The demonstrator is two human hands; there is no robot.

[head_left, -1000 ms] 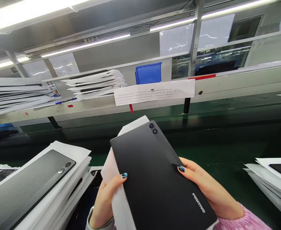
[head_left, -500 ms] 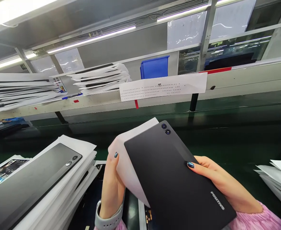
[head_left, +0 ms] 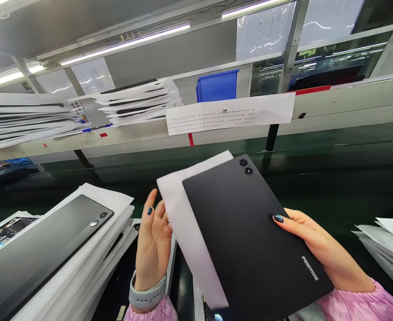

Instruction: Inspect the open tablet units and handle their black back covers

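A dark tablet back cover (head_left: 243, 240) with two camera lenses and "POSITIVO" lettering is tilted in front of me, a white sheet (head_left: 189, 223) lying behind it and jutting out on the left. My right hand (head_left: 320, 249) grips the cover's right edge, thumb on its face and the other fingers hidden behind. Beside the sheet's left edge is my left hand (head_left: 154, 245), palm up with its fingers apart, a grey watch on the wrist. Left of it, a grey cover (head_left: 49, 254) rests on a stack of white sheets (head_left: 82, 263).
On the shelf (head_left: 132, 136) stand two piles of wrapped items (head_left: 142, 102) and a blue bin (head_left: 217, 85). A printed paper strip (head_left: 229, 116) hangs from its edge. More white sheets (head_left: 386, 249) lie at the far right, over the dark green surface (head_left: 350, 191).
My left hand has let go of the white sheet and its fingers have spread. The cover and sheet have moved slightly up and right with my right hand, and the sheet now hangs flatter.
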